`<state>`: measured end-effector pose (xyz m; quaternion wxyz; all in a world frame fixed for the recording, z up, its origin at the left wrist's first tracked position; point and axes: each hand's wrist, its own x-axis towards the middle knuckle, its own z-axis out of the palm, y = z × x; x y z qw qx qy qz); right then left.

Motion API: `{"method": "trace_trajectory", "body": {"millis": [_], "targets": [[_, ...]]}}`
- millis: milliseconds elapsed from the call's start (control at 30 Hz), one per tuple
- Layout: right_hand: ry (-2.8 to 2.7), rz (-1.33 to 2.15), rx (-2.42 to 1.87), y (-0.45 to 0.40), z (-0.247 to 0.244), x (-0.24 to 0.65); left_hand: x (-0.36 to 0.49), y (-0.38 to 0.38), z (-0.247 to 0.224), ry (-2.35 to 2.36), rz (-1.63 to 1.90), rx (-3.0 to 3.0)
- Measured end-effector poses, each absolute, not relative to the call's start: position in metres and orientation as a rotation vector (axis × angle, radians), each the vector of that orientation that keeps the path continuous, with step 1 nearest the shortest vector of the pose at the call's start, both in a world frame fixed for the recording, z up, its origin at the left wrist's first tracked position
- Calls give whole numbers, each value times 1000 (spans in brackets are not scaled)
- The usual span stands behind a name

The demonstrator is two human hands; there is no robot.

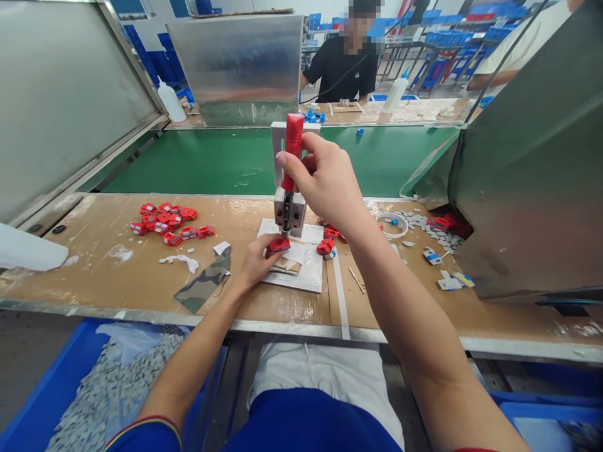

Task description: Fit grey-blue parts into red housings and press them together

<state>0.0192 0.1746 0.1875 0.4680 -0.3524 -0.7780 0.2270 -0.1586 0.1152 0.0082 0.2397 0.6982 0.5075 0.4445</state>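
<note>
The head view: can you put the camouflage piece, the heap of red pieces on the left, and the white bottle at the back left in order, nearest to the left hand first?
1. Camouflage piece: just left of the left hand.
2. Heap of red pieces: farther left and a bit forward.
3. White bottle: back left, beyond the green surface.

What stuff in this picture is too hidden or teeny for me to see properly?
All in the head view:
Small red plastic piece: partly covered by the left hand.
Right hand: partly hidden behind the long red handle.
Rounded white object: cut off by the left edge.
Flat grey pieces in the blue plastic bin: too small to tell each shape.
</note>
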Motion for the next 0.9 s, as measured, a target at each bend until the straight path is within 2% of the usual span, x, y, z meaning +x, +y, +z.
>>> {"method": "trace_trajectory", "body": {"millis": [467, 667, 900], "targets": [[-1962, 533, -868, 174, 189, 22, -159, 129, 7, 1527, 1004, 1899], [-2090, 441, -851, 135, 195, 29, -157, 125, 19, 1490, 985, 1872], [-2215, 400, -768, 86, 157, 42, -148, 121, 26, 1401, 1080, 1832]]}}
